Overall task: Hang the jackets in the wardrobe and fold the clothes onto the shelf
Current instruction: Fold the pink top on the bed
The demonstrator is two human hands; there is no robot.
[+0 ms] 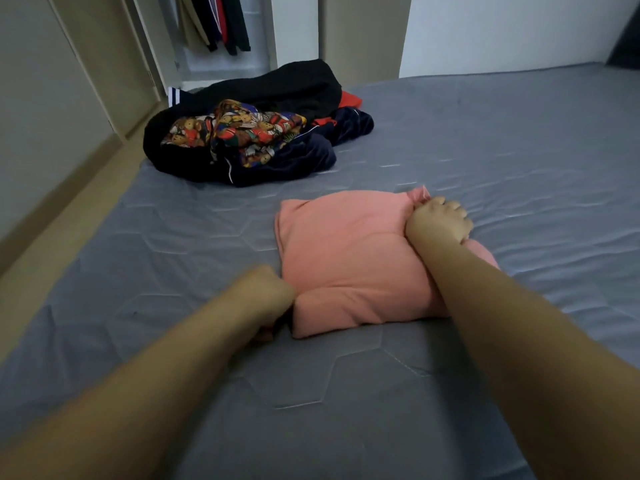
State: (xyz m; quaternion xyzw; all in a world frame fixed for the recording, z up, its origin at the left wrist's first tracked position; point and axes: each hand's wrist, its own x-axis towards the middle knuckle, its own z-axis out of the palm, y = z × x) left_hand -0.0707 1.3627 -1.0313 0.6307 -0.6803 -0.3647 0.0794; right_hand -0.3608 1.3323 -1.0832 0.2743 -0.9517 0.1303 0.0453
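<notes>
A folded pink garment lies on the grey mattress in front of me. My right hand grips its far right corner, fingers curled round the cloth. My left hand is at its near left edge with fingers curled under; a bit of pink shows beneath it, so it seems to hold the fabric's edge. Farther back on the mattress sits a heap of clothes: black and navy garments, a bear-patterned one and something red.
The open wardrobe stands beyond the bed's far left corner, with dark and red clothes hanging inside. A narrow strip of floor runs along the bed's left side beside closed wardrobe doors. A white wall bounds the far right.
</notes>
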